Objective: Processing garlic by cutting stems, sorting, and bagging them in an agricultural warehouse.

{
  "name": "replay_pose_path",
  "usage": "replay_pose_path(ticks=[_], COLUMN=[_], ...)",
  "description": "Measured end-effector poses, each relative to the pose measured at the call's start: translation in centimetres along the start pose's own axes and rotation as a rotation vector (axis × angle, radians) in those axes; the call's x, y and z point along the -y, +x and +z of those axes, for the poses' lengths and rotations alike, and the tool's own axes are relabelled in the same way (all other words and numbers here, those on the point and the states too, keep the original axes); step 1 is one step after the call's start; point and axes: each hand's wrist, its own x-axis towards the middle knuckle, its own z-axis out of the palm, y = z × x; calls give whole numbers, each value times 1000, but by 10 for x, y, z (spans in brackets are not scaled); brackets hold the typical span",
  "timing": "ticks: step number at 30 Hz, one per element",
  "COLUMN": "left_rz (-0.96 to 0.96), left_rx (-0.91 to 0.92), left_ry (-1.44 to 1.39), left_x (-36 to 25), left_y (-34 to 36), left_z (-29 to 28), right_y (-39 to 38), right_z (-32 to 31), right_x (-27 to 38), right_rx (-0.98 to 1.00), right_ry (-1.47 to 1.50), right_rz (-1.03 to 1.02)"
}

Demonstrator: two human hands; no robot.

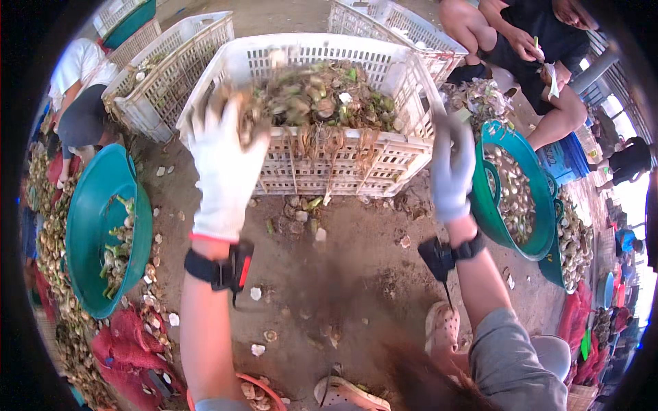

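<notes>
A white slatted plastic crate (329,164) stands in front of me, holding a heap of garlic bulbs and rooty trimmings (329,92), some smeared by motion. My left hand (226,164), in a white glove, is at the crate's near left corner. Its fingers are spread, with blurred brown matter just beyond them. At the near right corner is my right hand (452,168), in a greyish glove. Its fingers are stretched upward and their tips are blurred; whether they touch the crate I cannot tell.
A green basin (86,240) with some garlic stems lies left; another green basin (483,198), full of garlic, is right. More crates (168,75) stand behind. Co-workers sit at upper left and upper right. Red mesh sacks (127,349) and an orange container (274,396) are near me.
</notes>
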Motion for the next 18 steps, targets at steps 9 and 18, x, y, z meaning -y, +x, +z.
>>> replay_pose_path(ticks=[9,18], left_rz=[113,68], left_rx=[322,218], left_ry=[-27,-41], left_x=[-15,-3], left_y=[-27,-8], left_z=[71,96], right_y=[-194,-226], right_z=[-88,-17], right_x=[-161,-198], right_rx=[611,263], right_ry=[-801,196], right_rz=[711,1222])
